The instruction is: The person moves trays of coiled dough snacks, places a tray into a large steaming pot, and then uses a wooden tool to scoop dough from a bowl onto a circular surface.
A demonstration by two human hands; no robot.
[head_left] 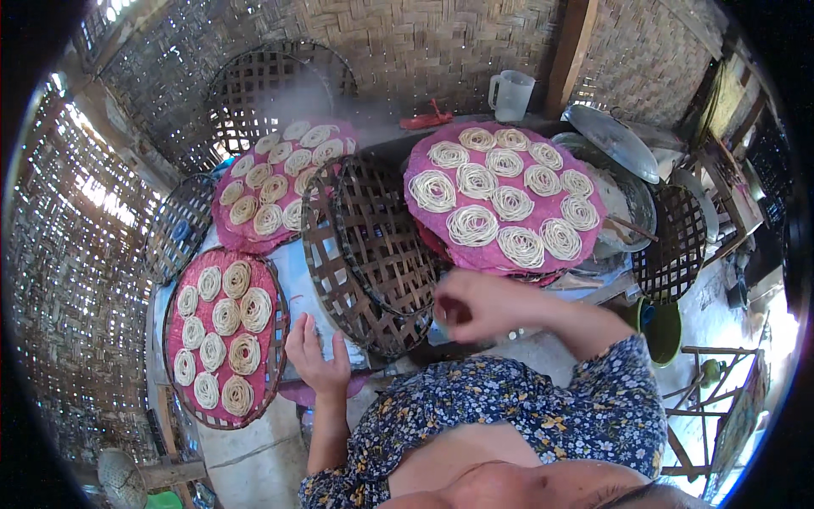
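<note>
Two round open-weave bamboo trays (381, 242) stand tilted between the noodle-laden trays, overlapping each other. My right hand (487, 307) is beside their lower right edge, its fingers curled toward the thumb; whatever they hold, if anything, is hidden. My left hand (318, 356) is raised with its fingers apart and holds nothing. It is between the tilted trays and a pink-lined tray of coiled noodles (199, 329) at the left. Just beyond my right hand lies another pink-lined round tray (454, 240), covered with several pale noodle coils (512, 204).
Farther back, a pink sheet with noodle coils (298, 162) steams beside a bamboo wall (441, 51). A clear jug (512, 95) stands behind. To the right are a metal lid (612, 142), a large pan (636, 204), a stick (632, 227) and a green bucket (665, 333).
</note>
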